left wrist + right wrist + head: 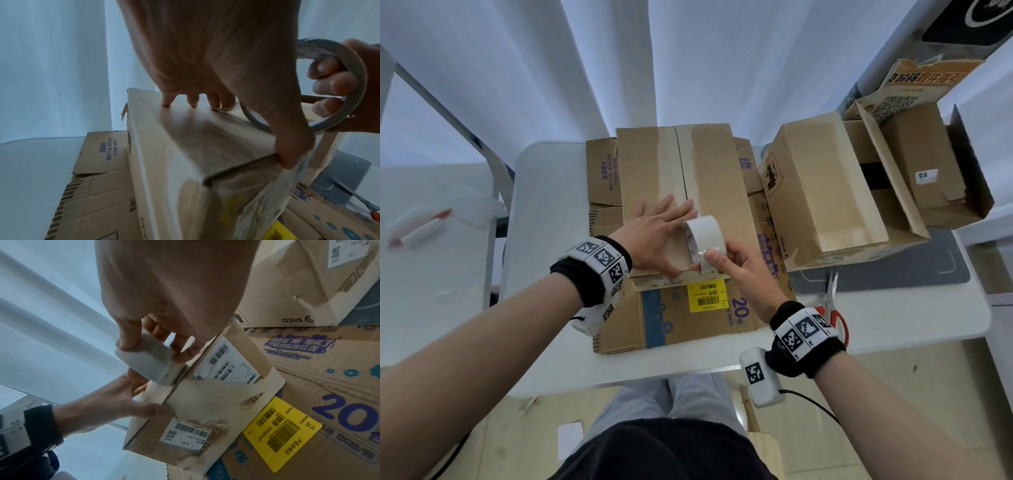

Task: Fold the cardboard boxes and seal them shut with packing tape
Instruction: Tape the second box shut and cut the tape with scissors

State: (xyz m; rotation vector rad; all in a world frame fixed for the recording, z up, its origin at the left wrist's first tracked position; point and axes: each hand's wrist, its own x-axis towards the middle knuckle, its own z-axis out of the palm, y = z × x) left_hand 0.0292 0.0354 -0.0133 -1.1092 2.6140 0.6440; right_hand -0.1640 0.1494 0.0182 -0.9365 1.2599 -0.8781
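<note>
A closed cardboard box [719, 178] stands mid-table with its top flaps meeting in a centre seam. My left hand [657, 236] lies flat on the top, fingers spread and straight. Its thumb [292, 146] presses a tape end down over the near top edge. My right hand [736, 263] grips a white tape roll [703, 236] just right of the left hand, above the seam near the front edge. Its fingers [333, 81] pass through the roll's core, with the thumb on the outside. In the right wrist view the roll [148, 360] touches the box's top edge [205, 394].
Flattened cartons [688, 318] with a yellow label [707, 296] lie under the box. A second closed box [825, 192] and an open one [935, 164] stand at the right on a grey mat [928, 270]. Red-handled scissors [834, 308] lie near my right wrist.
</note>
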